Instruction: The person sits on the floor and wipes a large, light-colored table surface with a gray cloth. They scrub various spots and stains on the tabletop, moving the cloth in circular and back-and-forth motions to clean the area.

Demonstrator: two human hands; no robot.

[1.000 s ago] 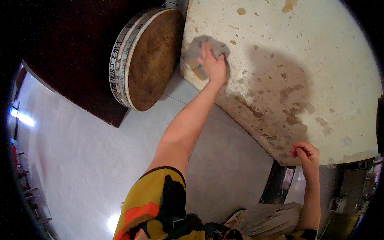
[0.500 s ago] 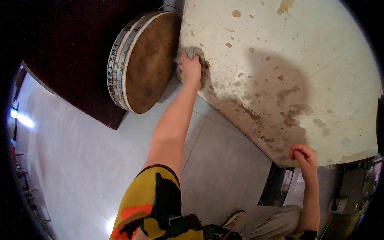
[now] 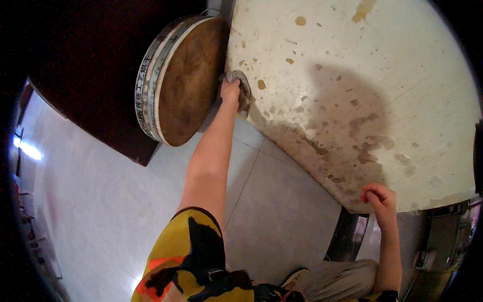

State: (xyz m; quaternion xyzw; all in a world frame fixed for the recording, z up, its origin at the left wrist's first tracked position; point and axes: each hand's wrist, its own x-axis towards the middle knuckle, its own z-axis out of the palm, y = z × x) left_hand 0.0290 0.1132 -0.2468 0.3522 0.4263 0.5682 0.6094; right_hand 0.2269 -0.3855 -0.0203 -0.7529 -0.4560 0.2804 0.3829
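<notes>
Stained pale tabletop (image 3: 432, 105), grey cloth (image 3: 244, 98) at its left corner

Nearest us, we note the right hand (image 3: 381, 201) loosely curled by the tabletop's near corner; whether it touches we cannot tell. Farther out, the left hand (image 3: 230, 94) grips the grey cloth, which bunches beyond and right of its fingers, well apart from the right hand. Just left of it, we record a round brown-faced block (image 3: 191, 83), its rim banded pale.
</notes>
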